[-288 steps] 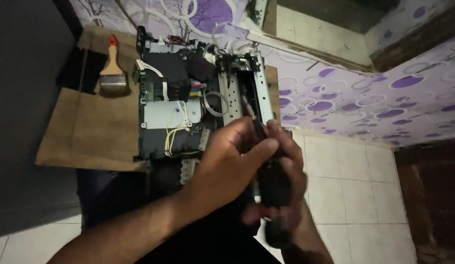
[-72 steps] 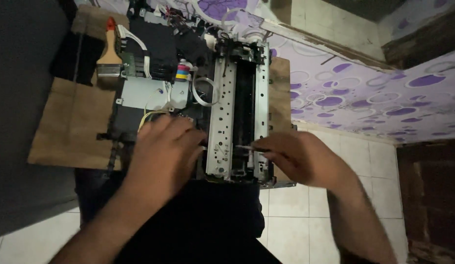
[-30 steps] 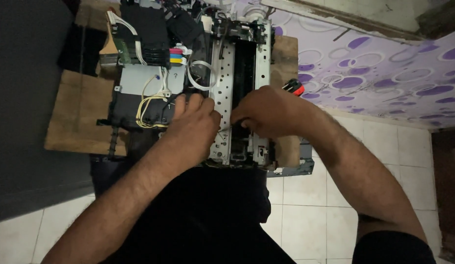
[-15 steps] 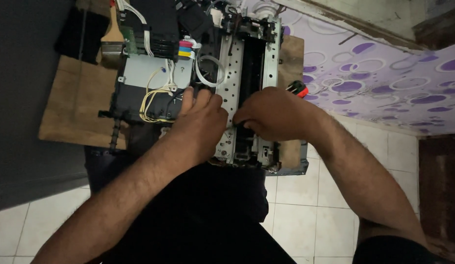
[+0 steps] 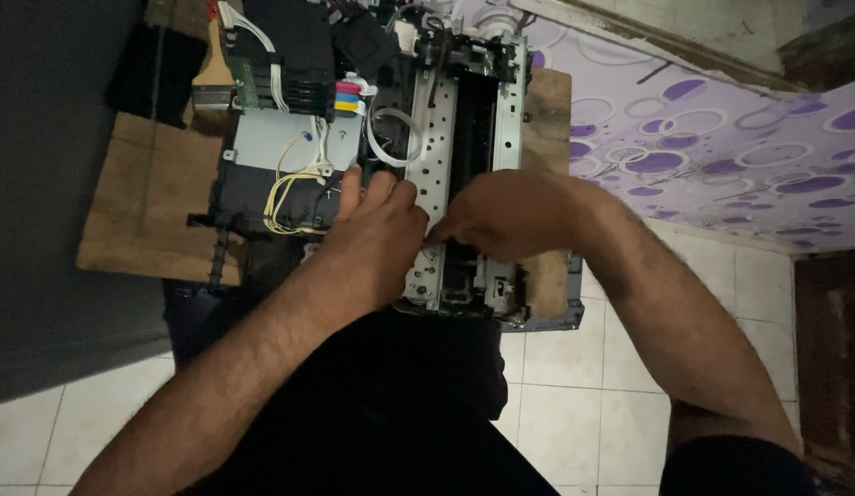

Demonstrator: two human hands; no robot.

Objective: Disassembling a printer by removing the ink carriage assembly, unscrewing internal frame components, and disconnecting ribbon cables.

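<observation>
Now we look down at an opened printer [image 5: 391,156] with its cover off, lying on a brown wooden board [image 5: 134,220]. So the opening-up part looks done, and all the insides show. Behind the board hangs a purple sheet with circles [image 5: 703,156], and below is a white tiled floor [image 5: 556,413].

Down the middle of the printer runs a long metal frame with holes [image 5: 441,156]. Beside it sits a grey metal plate [image 5: 271,142] with yellow wires [image 5: 285,188], a curled white flat cable [image 5: 391,147], and small colored ink blocks [image 5: 348,96].

Our left hand [image 5: 377,234] rests on the printer by the wires, its fingers bent and pressing down, as if to keep it from sliding. Our right hand [image 5: 501,216] is curled over the metal frame, fingers tucked toward the left hand. We cannot tell if it holds a tool or a small part, because the fingers hide it.

We think the work is in the middle: the frame is not yet lifted out, and the cables look plugged in.
</observation>
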